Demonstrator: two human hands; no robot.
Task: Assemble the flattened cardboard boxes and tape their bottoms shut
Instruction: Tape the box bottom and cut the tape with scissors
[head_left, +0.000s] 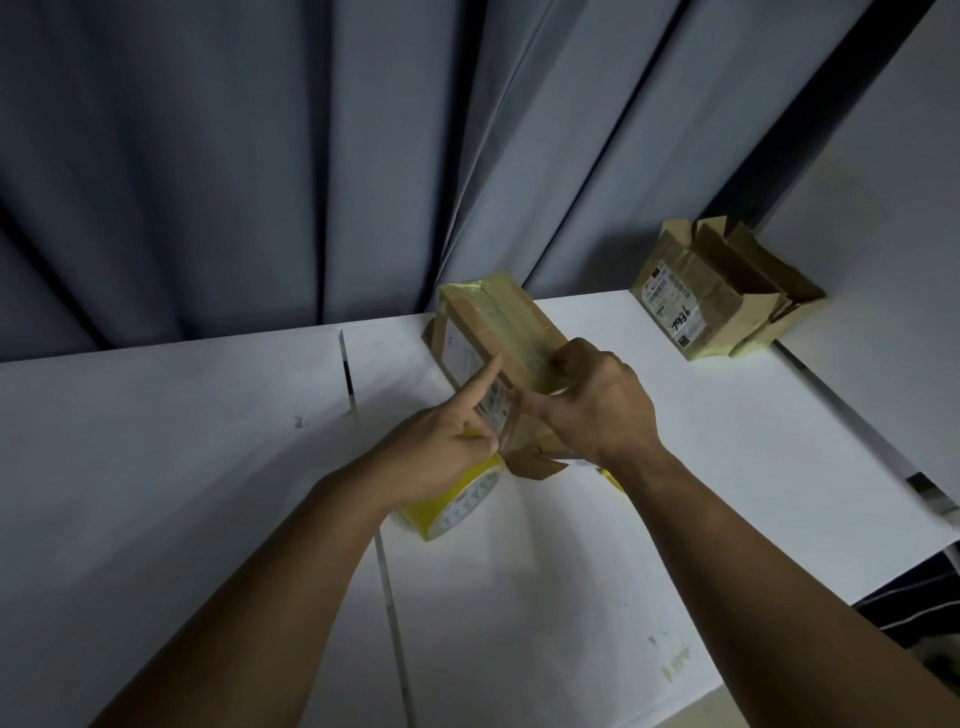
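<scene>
A small cardboard box lies on the white table, its upturned face covered with yellowish tape. My right hand presses on the near end of that taped face, fingers curled over the edge. My left hand holds a yellow tape roll resting on the table, forefinger pointing up along the box's labelled side. A strip of clear tape stretches between the roll and the box, pinched near both hands. The box's near flaps stick out below my right wrist.
Two more cardboard boxes with open flaps and a shipping label stand at the table's back right, against the wall. Grey curtains hang behind the table. A seam runs down the tabletop. The table's right edge is near my right forearm.
</scene>
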